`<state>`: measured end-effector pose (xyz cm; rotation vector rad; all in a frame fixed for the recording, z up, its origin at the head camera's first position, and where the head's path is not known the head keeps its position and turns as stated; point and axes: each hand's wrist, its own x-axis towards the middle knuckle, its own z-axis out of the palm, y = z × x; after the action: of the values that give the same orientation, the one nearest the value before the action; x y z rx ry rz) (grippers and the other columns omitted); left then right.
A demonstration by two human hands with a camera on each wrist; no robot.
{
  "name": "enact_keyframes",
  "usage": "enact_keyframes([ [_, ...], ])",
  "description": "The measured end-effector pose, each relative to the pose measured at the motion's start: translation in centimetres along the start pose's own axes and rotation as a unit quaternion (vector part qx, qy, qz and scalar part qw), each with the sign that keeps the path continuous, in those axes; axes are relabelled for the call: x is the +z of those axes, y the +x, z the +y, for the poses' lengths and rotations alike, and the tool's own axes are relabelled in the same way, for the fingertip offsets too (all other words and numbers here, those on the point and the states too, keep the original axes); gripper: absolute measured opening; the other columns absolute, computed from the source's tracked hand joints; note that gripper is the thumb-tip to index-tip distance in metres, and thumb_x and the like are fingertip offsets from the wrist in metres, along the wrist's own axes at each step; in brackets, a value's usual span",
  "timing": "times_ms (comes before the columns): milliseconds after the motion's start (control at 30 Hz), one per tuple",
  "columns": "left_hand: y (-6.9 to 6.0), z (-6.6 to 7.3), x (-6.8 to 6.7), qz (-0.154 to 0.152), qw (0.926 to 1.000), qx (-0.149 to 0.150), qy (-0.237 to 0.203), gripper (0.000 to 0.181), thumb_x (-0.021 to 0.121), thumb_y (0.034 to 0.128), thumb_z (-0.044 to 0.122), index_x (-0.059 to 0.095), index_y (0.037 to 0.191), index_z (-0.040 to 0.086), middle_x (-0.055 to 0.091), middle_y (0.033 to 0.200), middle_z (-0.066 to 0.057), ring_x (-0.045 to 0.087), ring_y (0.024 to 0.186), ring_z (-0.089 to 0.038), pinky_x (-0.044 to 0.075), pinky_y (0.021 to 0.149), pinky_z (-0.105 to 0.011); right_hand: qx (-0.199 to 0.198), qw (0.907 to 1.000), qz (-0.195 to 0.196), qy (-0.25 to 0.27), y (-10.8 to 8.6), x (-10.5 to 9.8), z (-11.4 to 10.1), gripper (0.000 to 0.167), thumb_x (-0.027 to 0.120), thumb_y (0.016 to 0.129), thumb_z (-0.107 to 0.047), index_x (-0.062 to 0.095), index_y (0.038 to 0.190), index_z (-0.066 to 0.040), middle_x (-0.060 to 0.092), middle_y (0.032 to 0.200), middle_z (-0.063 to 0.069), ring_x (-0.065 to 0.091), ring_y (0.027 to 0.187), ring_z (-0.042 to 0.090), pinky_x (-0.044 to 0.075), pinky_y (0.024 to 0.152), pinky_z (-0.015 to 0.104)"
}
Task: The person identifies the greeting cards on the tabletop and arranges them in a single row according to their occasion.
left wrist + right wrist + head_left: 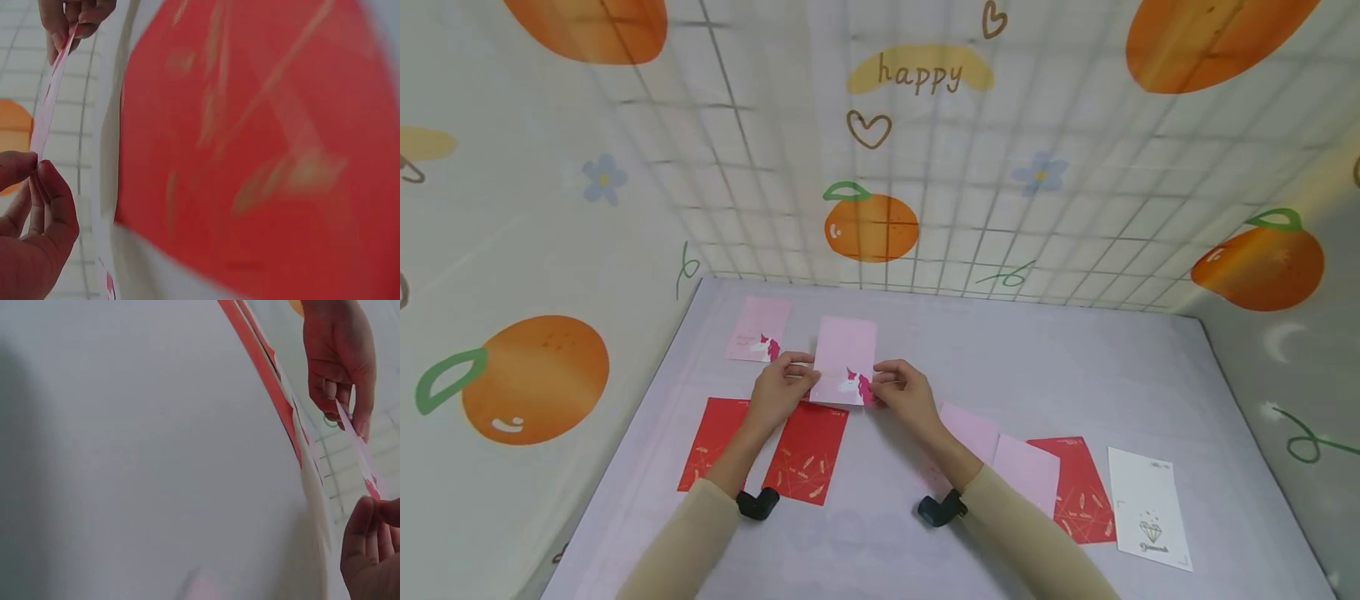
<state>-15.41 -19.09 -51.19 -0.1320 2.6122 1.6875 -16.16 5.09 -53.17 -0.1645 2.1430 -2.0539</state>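
Observation:
Both hands hold a pink card [846, 346] with a white and magenta unicorn in its lower right corner, raised above the table. My left hand [781, 390] pinches its left edge between thumb and fingers; the right hand [912, 402] pinches the lower right edge beside the unicorn. The left wrist view shows the card [51, 103] nearly edge-on between the left hand [37, 219] and the other hand. In the right wrist view, the right hand [374, 544] grips the near end. Below the left forearm lie two red cards, one [808, 454] in plain sight, the other [711, 437] partly covered by the arm.
A second pink unicorn card [760, 327] lies at the back left. Right of the right forearm are an opened pink card [1026, 471], a red card [1082, 492] partly under it, and a white card [1150, 504] with a diamond drawing. A printed curtain [925, 150] hangs around the table [880, 542].

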Motion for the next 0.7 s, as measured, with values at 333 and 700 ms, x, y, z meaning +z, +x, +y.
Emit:
enact_keyframes([
  [333, 4.1, -0.5, -2.6, 0.020, 0.9985, 0.003, 0.051, 0.031, 0.068, 0.0953, 0.020, 0.066, 0.124, 0.009, 0.072, 0.106, -0.012, 0.069, 0.087, -0.024, 0.055, 0.071, -0.032, -0.002, 0.9996, 0.017, -0.024, 4.7, 3.0, 0.1, 0.027, 0.069, 0.093, -0.005, 0.064, 0.119, 0.000, 0.070, 0.096, 0.013, 0.071, 0.077, 0.028, 0.060, 0.071, 0.035],
  [700, 6.9, -2.0, -3.8, 0.045, 0.9929, -0.013, 0.110, 0.033, 0.062, 0.0981, 0.020, 0.066, 0.127, 0.005, 0.069, 0.110, -0.016, 0.065, 0.094, -0.029, 0.054, 0.081, -0.040, 0.043, 0.9974, 0.030, -0.050, 7.8, 5.9, 0.4, 0.031, 0.071, 0.090, -0.004, 0.065, 0.120, 0.000, 0.069, 0.099, 0.008, 0.067, 0.080, 0.018, 0.059, 0.071, 0.029],
])
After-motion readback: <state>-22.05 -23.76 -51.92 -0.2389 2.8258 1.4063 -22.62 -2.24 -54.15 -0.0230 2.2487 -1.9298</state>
